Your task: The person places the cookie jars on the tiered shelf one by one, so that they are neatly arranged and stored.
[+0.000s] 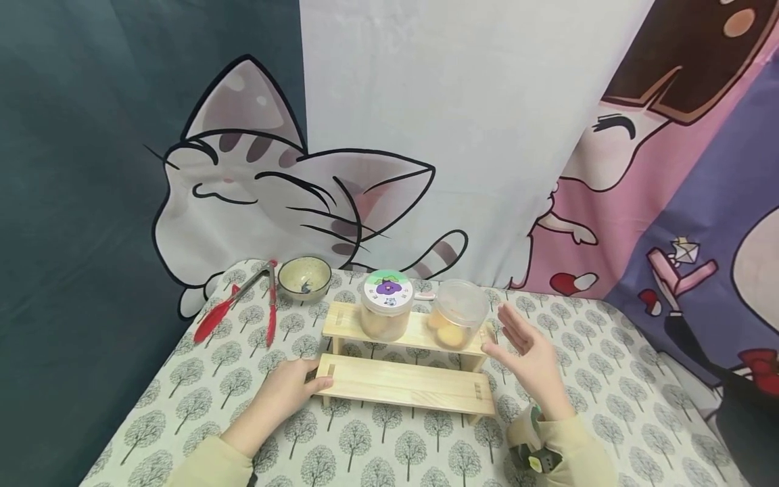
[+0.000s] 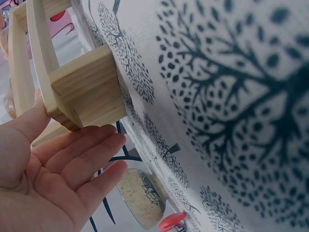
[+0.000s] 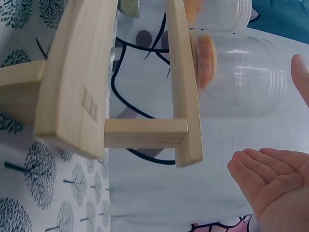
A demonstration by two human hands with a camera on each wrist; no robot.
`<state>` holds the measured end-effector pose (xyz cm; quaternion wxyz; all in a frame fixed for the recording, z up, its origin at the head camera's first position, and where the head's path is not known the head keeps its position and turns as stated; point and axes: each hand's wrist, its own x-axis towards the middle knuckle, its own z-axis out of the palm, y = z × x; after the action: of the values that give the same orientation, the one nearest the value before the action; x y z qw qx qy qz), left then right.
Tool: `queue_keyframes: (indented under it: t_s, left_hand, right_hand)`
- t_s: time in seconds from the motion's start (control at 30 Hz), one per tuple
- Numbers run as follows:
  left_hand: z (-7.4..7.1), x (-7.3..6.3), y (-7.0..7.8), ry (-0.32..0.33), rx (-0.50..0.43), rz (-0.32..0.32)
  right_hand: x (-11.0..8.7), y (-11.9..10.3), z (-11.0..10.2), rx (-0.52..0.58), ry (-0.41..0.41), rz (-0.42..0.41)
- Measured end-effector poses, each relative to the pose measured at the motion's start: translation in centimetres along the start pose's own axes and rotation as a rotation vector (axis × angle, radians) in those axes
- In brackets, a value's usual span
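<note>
A two-tier wooden shelf [image 1: 404, 387] stands on the table. My left hand [image 1: 291, 387] grips the left end of its lower board, thumb over the top edge; the left wrist view shows the fingers [image 2: 94, 152] against the board's end and underside. On the upper board sit two clear plastic jars. The left jar [image 1: 386, 308] has a printed lid with a purple picture; the right jar [image 1: 458, 314] has a plain translucent lid and yellow-orange food pieces [image 3: 206, 60] at its bottom. My right hand [image 1: 531, 357] is open beside the right jar, thumb spread from the fingers, apart from the jar.
Red-tipped tongs [image 1: 270, 308] lie spread at the back left, next to a speckled bowl [image 1: 304, 279]. A light-coloured cup-like object [image 1: 525, 433] stands by my right forearm, partly hidden by the sleeve. Behind the tree-patterned tablecloth [image 1: 359, 443] hangs a cartoon curtain [image 1: 487, 101].
</note>
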<state>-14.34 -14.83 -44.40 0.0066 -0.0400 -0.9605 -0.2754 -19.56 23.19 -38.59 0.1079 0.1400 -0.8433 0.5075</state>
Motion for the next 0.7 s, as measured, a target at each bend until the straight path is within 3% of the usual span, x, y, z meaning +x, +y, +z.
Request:
queue_keyframes:
  t_s: [0.23, 0.5, 0.7]
  left_hand:
    - [0.1, -0.1, 0.0, -0.002, -0.001, 0.002]
    - [0.2, -0.1, -0.1, 0.007, -0.004, 0.002]
    - [0.1, 0.0, -0.3, 0.007, -0.006, 0.007]
  right_hand:
    - [-1.6, 0.5, -0.8, -0.017, 0.014, 0.046]
    - [-3.8, 2.0, -2.4, -0.125, 0.021, 0.051]
    - [-5.3, 3.0, -3.3, -0.121, 0.007, 0.100]
